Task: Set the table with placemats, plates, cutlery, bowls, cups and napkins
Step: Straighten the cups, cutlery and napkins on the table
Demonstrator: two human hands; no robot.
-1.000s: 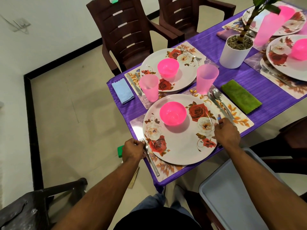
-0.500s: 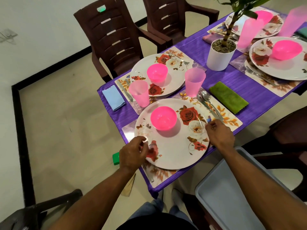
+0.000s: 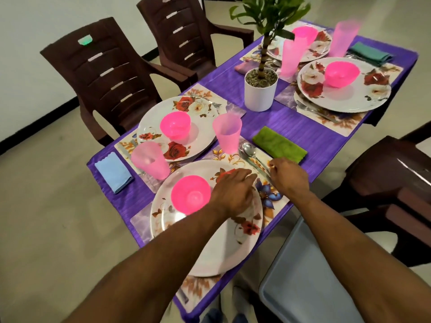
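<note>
No text, label, brand, number or sign can be read anywhere here; the green patch (image 3: 84, 40) on one chair back (image 3: 105, 73) shows no legible writing.

Your hands at the nearest place setting

Your left hand (image 3: 233, 192) hovers over the floral plate (image 3: 210, 248) beside the pink bowl (image 3: 190, 194), lower centre; your right hand (image 3: 288, 177) pinches the cutlery (image 3: 253, 157) near the green napkin (image 3: 278, 145).

plate (image 3: 224, 248): floral, flat on placemat (image 3: 268, 199)
bowl (image 3: 191, 194): pink, upright on plate
spoon (image 3: 250, 151): right of plate
</note>
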